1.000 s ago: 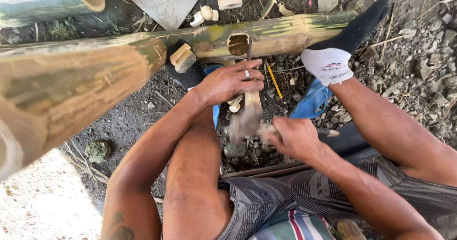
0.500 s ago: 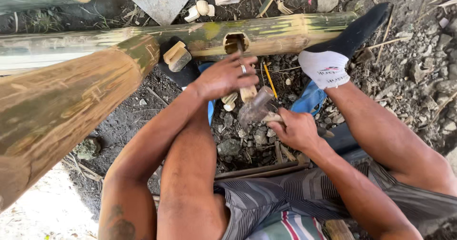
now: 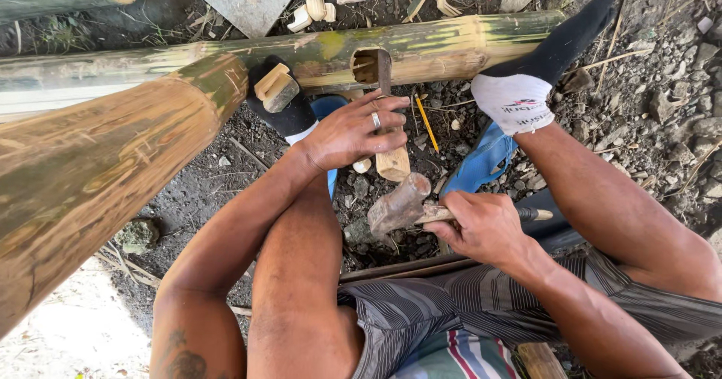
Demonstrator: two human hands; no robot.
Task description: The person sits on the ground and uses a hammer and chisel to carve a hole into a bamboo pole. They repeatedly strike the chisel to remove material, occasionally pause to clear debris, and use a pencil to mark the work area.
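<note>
left hand (image 3: pixel 350 131) grips chisel (image 3: pixel 387 123); right hand (image 3: pixel 481 225) grips hammer (image 3: pixel 398 206).

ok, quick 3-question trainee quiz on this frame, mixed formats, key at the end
1. True or false: the left hand grips a chisel whose blade enters the hole in the bamboo pole.
2. What does the right hand hold? A) saw B) hammer C) pencil
3. Fill in: the socked foot rests against the ____ pole.

Key:
1. True
2. B: a hammer, its head just below the chisel's wooden handle, not touching it.
3. Bamboo
</note>
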